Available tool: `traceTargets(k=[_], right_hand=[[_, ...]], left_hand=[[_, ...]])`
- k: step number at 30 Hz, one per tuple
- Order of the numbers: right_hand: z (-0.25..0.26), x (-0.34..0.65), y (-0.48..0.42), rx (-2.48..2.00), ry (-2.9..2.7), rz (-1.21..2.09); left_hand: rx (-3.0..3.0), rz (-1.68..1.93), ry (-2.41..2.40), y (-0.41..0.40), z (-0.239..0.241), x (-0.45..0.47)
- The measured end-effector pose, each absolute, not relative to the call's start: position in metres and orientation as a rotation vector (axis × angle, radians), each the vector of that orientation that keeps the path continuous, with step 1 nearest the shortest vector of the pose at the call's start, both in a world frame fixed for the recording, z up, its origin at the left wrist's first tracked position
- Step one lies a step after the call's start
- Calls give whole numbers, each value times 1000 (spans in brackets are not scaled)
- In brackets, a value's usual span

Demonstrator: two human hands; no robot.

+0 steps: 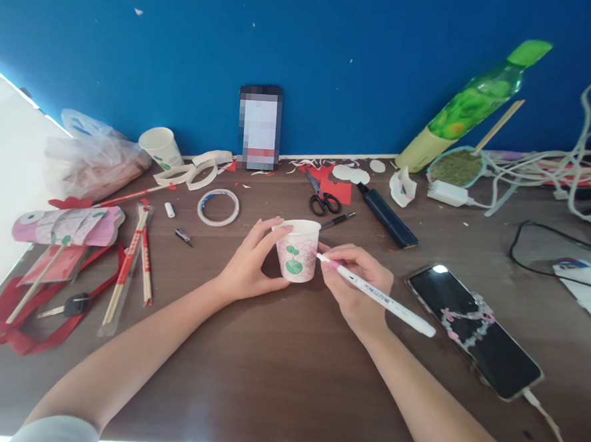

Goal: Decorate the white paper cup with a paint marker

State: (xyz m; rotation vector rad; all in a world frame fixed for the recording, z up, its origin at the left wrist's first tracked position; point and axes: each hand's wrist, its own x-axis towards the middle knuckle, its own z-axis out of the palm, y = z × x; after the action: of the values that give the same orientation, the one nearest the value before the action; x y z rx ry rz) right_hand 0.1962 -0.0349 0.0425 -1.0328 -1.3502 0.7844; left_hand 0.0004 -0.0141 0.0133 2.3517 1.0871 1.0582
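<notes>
A paper cup [297, 254] with a green lotus-leaf print and pink lines stands upright on the brown table in front of me. My left hand [253, 262] grips it from the left, fingers at the rim and thumb low by the base. In my right hand [359, 278] is a white marker pen [381, 298] with a pink tip end. That end points at the cup's right side and appears to touch it. Behind the cup lie a black pen [339, 220] and black-handled scissors [324, 199].
Left: wrapped chopsticks [125, 267], a key [65, 305] on a red ribbon, a tape roll [218, 207] and another paper cup [160, 147]. Right: a phone [473, 332] on a cable and a dark blue case [388, 217]. Behind: an upright phone [259, 129] and a leaning green bottle [470, 101].
</notes>
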Motion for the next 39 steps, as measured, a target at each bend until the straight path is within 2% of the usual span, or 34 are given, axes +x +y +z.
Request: traceTargets(k=[23, 39], right_hand=[[43, 197, -33, -1095, -1338, 793], [43, 197, -34, -978, -1384, 798]], left_hand=[[2359, 1070, 1089, -14, 13, 1], [2357, 1073, 1093, -15, 12, 1]])
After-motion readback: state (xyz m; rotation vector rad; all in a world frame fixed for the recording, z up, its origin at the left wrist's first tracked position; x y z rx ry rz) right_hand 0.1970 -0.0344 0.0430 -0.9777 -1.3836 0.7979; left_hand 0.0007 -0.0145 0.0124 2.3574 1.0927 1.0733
